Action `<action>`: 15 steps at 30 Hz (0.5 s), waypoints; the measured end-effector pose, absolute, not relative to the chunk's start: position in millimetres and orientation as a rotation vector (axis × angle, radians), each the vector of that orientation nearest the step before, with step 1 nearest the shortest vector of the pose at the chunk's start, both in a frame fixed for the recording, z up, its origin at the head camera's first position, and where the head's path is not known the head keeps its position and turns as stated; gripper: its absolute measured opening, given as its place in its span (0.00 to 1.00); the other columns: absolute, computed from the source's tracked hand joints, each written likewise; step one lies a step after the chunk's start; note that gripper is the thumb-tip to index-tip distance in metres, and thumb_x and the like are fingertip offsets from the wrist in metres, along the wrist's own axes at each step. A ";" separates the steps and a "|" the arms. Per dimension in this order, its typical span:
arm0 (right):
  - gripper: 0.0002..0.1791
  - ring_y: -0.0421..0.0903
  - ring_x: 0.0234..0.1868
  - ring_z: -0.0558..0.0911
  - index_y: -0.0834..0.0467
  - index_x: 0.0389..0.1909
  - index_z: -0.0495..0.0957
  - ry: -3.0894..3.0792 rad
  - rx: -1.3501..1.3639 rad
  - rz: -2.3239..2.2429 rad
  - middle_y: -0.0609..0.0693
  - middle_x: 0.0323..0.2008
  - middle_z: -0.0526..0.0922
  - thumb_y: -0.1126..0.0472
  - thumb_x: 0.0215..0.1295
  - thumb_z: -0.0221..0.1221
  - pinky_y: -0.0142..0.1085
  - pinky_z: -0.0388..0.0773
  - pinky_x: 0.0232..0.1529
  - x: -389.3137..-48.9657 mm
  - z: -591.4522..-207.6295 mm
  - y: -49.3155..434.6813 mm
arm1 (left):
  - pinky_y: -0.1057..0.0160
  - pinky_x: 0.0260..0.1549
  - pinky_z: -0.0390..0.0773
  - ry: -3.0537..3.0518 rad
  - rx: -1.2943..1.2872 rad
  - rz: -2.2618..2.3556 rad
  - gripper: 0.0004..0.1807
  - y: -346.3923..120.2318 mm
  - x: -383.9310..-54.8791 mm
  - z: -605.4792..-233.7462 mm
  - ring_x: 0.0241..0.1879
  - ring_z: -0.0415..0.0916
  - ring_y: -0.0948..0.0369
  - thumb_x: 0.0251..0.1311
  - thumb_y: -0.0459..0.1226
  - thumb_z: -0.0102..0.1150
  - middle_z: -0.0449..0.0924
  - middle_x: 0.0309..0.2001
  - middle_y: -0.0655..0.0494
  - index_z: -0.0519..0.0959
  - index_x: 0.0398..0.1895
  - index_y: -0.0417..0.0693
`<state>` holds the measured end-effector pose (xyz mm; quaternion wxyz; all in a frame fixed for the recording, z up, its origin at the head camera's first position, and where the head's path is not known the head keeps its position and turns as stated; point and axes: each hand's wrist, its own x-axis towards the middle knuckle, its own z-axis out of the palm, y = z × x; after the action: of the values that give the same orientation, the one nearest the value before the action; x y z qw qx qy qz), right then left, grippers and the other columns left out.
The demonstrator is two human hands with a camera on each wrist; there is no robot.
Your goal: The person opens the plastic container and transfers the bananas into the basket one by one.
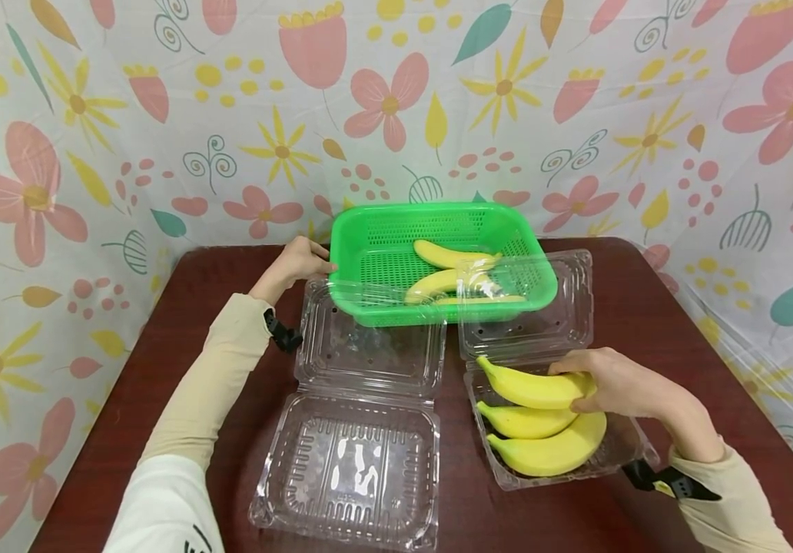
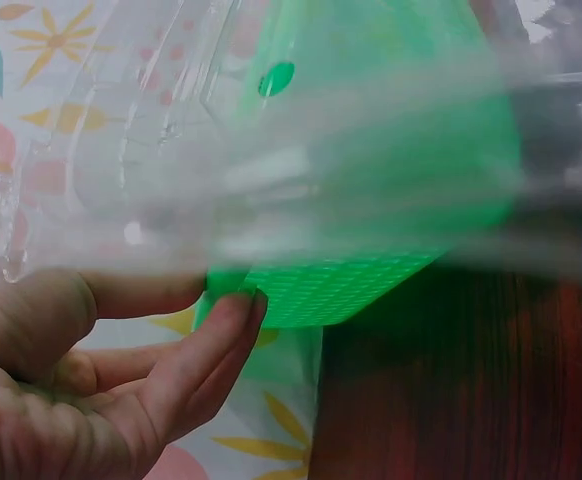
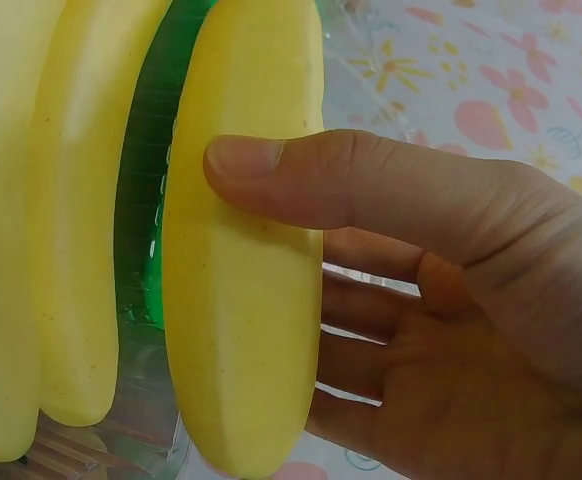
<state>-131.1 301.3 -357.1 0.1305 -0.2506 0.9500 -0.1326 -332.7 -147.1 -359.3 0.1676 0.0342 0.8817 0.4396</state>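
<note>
My right hand holds a yellow banana by its right end. In the right wrist view the thumb lies across this banana, with the fingers behind it. Just in front, two more bananas lie side by side in the right clear plastic clamshell box. My left hand pinches the left end of a green plastic basket; in the left wrist view, thumb and fingers meet at the basket's edge. Several bananas lie in the basket, partly behind a clear lid.
A second clear clamshell box lies opened with nothing in it, at the front middle. Both raised lids lean towards the basket and overlap its front. Everything stands on a dark red-brown table, with a flower-patterned curtain behind.
</note>
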 end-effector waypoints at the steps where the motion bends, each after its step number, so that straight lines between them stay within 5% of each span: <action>1: 0.25 0.49 0.46 0.79 0.53 0.45 0.80 2.760 -0.725 -0.387 0.48 0.45 0.81 0.58 0.41 0.71 0.37 0.76 0.39 -131.1 -357.0 301.0 | 0.62 0.40 0.81 2.510 0.093 1.251 0.27 -146.8 -332.2 -358.9 0.46 0.79 0.51 0.58 0.36 0.59 0.75 0.52 0.39 0.68 0.59 0.32; 15: 0.24 0.48 0.46 0.79 0.53 0.45 0.80 2.773 -0.751 -0.390 0.48 0.45 0.81 0.59 0.40 0.71 0.37 0.77 0.40 -129.4 -355.1 300.4 | 0.63 0.40 0.81 2.515 0.079 1.264 0.27 -146.0 -330.0 -360.4 0.46 0.79 0.51 0.58 0.36 0.58 0.74 0.53 0.40 0.68 0.60 0.34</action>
<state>-129.4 300.4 -355.1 0.1207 -0.2570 0.9495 -0.1335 -330.0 -146.0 -360.4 0.1622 0.0278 0.8813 0.4429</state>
